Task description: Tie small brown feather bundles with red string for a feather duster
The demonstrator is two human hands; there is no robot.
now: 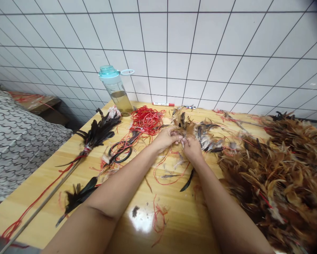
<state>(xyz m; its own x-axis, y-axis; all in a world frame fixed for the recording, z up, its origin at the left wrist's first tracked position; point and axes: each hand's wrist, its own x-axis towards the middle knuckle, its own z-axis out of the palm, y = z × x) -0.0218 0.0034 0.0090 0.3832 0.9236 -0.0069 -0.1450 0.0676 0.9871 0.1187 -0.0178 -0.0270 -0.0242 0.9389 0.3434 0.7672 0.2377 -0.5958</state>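
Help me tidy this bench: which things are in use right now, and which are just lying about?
In use:
left hand and right hand, pinching small feathers
brown feather pile

Lying about:
water bottle
red marker
scissors
red string bundle
black feather stick

Your bottle [115, 90] is standing behind the string tangle [147, 120]; feathers [280, 169] are lying on the table [55, 155], right.

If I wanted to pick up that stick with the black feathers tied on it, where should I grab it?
Probably the bare stick below the red binding, coming from above. It lies flat on the table, slim enough to pinch, and free of the black feathers that would crush.
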